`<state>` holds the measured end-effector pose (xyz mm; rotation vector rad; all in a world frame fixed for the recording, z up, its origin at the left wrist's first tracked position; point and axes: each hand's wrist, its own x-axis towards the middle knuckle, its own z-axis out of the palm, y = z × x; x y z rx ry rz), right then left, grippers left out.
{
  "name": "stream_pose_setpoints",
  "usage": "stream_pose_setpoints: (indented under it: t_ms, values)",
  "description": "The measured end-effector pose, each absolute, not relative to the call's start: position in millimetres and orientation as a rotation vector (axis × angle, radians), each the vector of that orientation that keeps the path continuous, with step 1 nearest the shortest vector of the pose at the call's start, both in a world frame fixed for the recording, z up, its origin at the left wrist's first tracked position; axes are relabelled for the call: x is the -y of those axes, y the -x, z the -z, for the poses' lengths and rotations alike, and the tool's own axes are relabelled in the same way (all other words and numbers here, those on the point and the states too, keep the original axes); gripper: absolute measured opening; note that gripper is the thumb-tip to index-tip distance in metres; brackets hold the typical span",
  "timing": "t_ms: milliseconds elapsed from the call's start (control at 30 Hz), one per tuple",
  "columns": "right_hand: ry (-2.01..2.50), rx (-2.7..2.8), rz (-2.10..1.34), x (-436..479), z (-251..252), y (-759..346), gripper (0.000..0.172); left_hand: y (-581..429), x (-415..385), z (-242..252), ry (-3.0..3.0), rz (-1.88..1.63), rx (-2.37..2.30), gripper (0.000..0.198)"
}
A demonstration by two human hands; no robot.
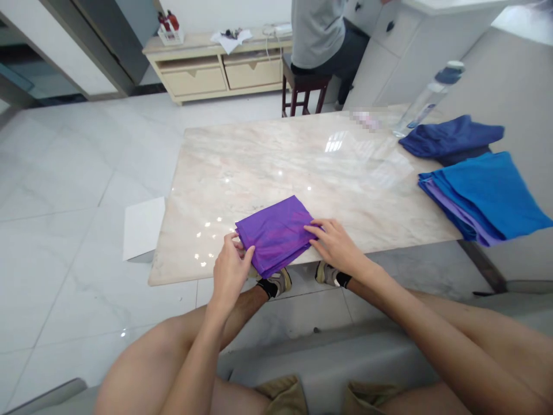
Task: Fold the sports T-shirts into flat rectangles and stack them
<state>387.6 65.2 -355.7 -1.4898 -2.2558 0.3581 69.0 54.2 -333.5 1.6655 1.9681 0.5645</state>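
Purple cloth (279, 233), folded flat, lightly creased

Near, there are two bare hands (228, 265) and one folded purple cloth (279, 233). Far, there are one clear plastic bottle (425, 104), one dark wooden stool (305, 82) and two cream drawers (193, 81).

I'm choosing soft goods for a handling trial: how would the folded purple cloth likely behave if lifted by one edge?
The purple cloth would probably droop, since its surface is softly creased. Its layers might slip open, as separate edges show along the near side with no visible fastening. It is likely light for its size, since the folded stack looks thin.
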Motion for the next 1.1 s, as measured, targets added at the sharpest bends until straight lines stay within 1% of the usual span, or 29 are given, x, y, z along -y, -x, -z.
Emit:
stream_pose_setpoints:
  t_ms: [67,133,200,300,367,433,567,667,833,967,1100]
  values:
    - [1.467,2.399,-0.255,-45.4,351.0,-386.7,0.031,-65.9,-38.8,332.8,-1.752,-0.44,-1.935,0.037]
    - [1.532,2.402,-0.195,-28.8,347.5,-393.1,0.025,-58.7,-32.6,331.8,-1.853,-0.36,-1.941,0.023]
    - [1.571,2.344,-0.211,-13.1,345.4,-404.9,0.025,-52.2,-43.0,329.4,-2.004,-0.4,-1.936,0.016]
    - [1.538,2.259,-0.293,13.8,344.0,-421.5,0.023,-50.7,-89.1,323.3,-2.212,-0.545,-1.815,0.02]
    - [1.521,2.2,-0.34,35.7,344.5,-427.2,0.021,-54.6,-128.4,319.6,-2.194,-0.485,-1.786,0.027]
    - [1.517,2.132,-0.387,60.4,347.9,-429.5,0.021,-59.5,-162.2,317.6,-2.037,-0.379,-1.841,0.032]
    - [1.541,1.946,-0.462,111.7,370.3,-436.0,0.024,-63.7,-194.6,319.8,-1.853,-0.239,-1.856,0.028]
    - [1.568,1.822,-0.485,141.2,397.9,-448.2,0.026,-57.9,-195.1,325.5,-1.792,-0.224,-1.786,0.032]
    - [1.567,1.77,-0.531,150.8,428.0,-468.1,0.036,-26.0,-180.2,339.6,-1.702,-0.457,-1.759,0.024]
    - [1.546,1.797,-0.565,139.2,430.8,-464.9,0.037,25.8,-162.0,346.5,-1.595,-0.611,-1.898,0.023]
    - [1.507,1.856,-0.562,133.1,435.9,-452.4,0.037,94.1,-134.0,340.7,-1.484,-0.672,-2.179,0.021]
